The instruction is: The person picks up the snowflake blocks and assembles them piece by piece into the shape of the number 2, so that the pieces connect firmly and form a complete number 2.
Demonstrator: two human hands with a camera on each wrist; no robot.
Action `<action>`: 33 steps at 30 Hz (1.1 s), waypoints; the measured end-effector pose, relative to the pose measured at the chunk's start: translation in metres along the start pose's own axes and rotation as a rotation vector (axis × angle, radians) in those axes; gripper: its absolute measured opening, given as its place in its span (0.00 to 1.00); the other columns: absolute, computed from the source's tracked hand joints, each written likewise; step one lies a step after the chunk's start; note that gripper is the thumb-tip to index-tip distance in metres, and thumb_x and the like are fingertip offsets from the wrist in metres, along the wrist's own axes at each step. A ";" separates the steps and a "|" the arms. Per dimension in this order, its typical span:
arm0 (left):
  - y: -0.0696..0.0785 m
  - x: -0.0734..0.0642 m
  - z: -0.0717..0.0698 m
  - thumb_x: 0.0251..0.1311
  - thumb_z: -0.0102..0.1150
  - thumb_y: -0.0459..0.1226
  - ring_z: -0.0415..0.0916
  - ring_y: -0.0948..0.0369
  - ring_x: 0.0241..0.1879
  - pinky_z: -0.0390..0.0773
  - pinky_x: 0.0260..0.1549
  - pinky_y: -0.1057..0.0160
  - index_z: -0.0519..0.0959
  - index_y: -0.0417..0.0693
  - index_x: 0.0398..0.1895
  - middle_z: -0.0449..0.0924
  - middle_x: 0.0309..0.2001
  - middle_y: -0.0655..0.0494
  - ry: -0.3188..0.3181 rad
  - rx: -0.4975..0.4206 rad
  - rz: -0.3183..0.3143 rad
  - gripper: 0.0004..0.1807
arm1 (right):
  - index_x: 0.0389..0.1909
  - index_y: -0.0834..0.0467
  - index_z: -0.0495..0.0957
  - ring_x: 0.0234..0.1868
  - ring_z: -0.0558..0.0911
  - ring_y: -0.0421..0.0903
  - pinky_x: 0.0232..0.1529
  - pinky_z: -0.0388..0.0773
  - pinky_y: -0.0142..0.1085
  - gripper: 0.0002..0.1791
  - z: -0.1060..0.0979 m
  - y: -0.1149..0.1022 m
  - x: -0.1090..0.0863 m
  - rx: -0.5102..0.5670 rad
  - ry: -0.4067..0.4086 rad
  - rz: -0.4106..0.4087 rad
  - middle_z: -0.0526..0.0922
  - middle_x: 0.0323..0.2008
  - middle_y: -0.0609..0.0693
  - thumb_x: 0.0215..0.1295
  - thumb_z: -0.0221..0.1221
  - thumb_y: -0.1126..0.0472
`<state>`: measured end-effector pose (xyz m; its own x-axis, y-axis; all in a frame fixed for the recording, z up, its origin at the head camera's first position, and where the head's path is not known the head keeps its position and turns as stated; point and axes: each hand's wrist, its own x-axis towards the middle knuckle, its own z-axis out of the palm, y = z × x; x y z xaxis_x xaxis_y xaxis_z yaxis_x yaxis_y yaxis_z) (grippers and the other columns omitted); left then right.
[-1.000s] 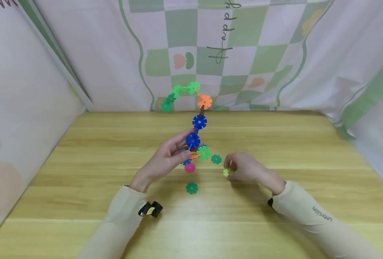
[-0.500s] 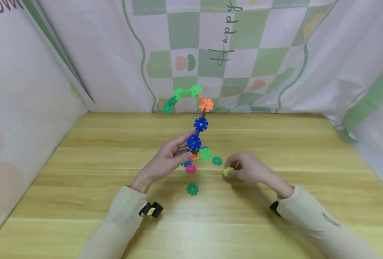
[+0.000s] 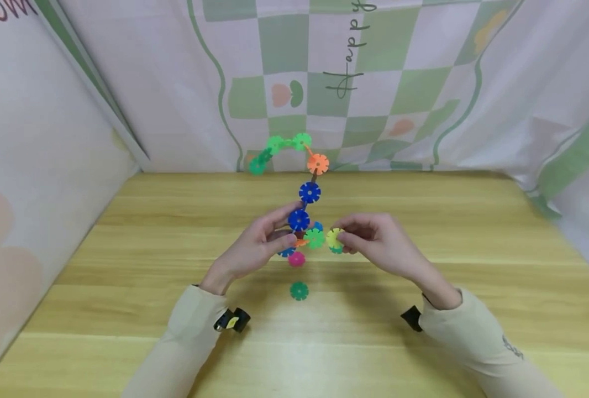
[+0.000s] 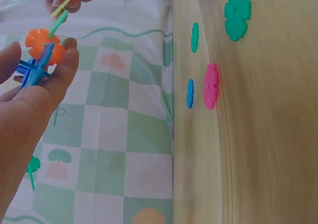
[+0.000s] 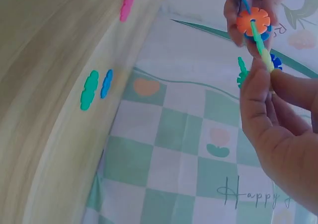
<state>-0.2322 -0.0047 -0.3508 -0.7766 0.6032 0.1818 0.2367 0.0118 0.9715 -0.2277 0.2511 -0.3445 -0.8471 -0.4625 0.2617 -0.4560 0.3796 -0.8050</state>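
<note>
In the head view my left hand [image 3: 254,249] holds up a chain of slotted plastic flower discs at its lower end. The chain rises through dark blue discs [image 3: 310,192] and an orange disc [image 3: 317,164], then bends left through bright green [image 3: 301,142] to darker green [image 3: 257,166]. My right hand [image 3: 386,243] pinches a yellow disc [image 3: 334,237] between thumb and fingers. Its edge is right at the light green disc [image 3: 314,238] on the chain's right side. The right wrist view has the yellow disc [image 5: 267,60] in line with the light green disc [image 5: 257,37], which joins an orange disc [image 5: 253,21].
Loose discs lie on the wooden table [image 3: 175,326]: a pink one [image 3: 296,259], a green one [image 3: 299,291] nearer the front, and a blue one [image 3: 317,226]. Another green disc [image 3: 336,250] is partly hidden behind the yellow one. A checked curtain [image 3: 284,44] hangs at the back.
My right hand has lifted the yellow disc from the table and brought it left and up to the light green disc. The left hand and chain have stayed nearly still.
</note>
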 end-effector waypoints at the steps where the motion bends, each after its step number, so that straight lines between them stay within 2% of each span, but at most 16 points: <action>1: 0.000 0.000 0.000 0.71 0.43 0.27 0.68 0.51 0.63 0.70 0.58 0.59 0.51 0.40 0.74 0.63 0.68 0.42 -0.003 -0.004 -0.003 0.30 | 0.43 0.64 0.82 0.28 0.83 0.41 0.32 0.82 0.35 0.07 0.000 0.000 0.000 -0.003 0.007 -0.006 0.85 0.31 0.53 0.66 0.58 0.68; 4: -0.001 -0.001 -0.002 0.71 0.43 0.27 0.67 0.51 0.64 0.70 0.58 0.59 0.51 0.41 0.75 0.63 0.68 0.42 -0.012 -0.018 -0.002 0.30 | 0.41 0.63 0.83 0.28 0.84 0.41 0.32 0.82 0.35 0.07 0.002 0.001 0.000 -0.032 0.036 -0.046 0.85 0.31 0.52 0.64 0.60 0.70; 10: -0.002 -0.001 -0.002 0.71 0.44 0.27 0.66 0.50 0.64 0.71 0.57 0.59 0.50 0.39 0.74 0.56 0.72 0.47 -0.021 -0.020 0.008 0.30 | 0.36 0.61 0.84 0.32 0.85 0.39 0.33 0.82 0.31 0.09 0.009 0.003 0.001 -0.087 0.128 -0.201 0.86 0.33 0.50 0.56 0.65 0.75; 13: -0.003 0.000 -0.002 0.71 0.44 0.28 0.66 0.49 0.64 0.72 0.57 0.59 0.51 0.39 0.74 0.53 0.73 0.48 -0.024 -0.002 0.013 0.30 | 0.34 0.61 0.85 0.31 0.84 0.39 0.31 0.81 0.30 0.09 0.013 0.005 0.001 -0.085 0.158 -0.246 0.86 0.32 0.49 0.54 0.66 0.76; 18: -0.004 0.001 0.000 0.71 0.44 0.28 0.66 0.47 0.63 0.73 0.55 0.59 0.52 0.38 0.74 0.58 0.71 0.45 -0.018 0.009 0.008 0.30 | 0.29 0.61 0.84 0.28 0.84 0.40 0.29 0.81 0.28 0.09 0.017 0.008 0.000 -0.069 0.212 -0.304 0.86 0.29 0.50 0.50 0.67 0.78; 26: 0.001 0.001 0.006 0.70 0.45 0.27 0.66 0.46 0.64 0.73 0.55 0.60 0.55 0.39 0.73 0.60 0.70 0.44 0.014 0.005 -0.018 0.29 | 0.23 0.62 0.84 0.26 0.84 0.44 0.30 0.80 0.26 0.13 0.025 0.013 0.003 -0.091 0.301 -0.465 0.85 0.24 0.51 0.43 0.67 0.84; 29: 0.001 0.001 0.006 0.70 0.46 0.27 0.67 0.47 0.64 0.73 0.56 0.60 0.56 0.39 0.73 0.64 0.67 0.42 0.016 0.009 -0.024 0.29 | 0.24 0.63 0.84 0.26 0.85 0.44 0.30 0.80 0.26 0.13 0.027 0.012 0.004 -0.095 0.302 -0.466 0.85 0.25 0.51 0.43 0.67 0.83; 33: 0.001 0.000 0.004 0.71 0.45 0.28 0.68 0.50 0.63 0.73 0.56 0.59 0.56 0.41 0.73 0.65 0.67 0.43 0.022 0.004 -0.032 0.29 | 0.27 0.64 0.84 0.28 0.85 0.44 0.31 0.80 0.27 0.13 0.027 0.011 0.003 -0.063 0.288 -0.416 0.86 0.28 0.52 0.45 0.67 0.83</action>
<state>-0.2297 -0.0008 -0.3502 -0.7964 0.5848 0.1540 0.2140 0.0344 0.9762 -0.2280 0.2329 -0.3671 -0.6274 -0.3483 0.6964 -0.7785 0.2617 -0.5705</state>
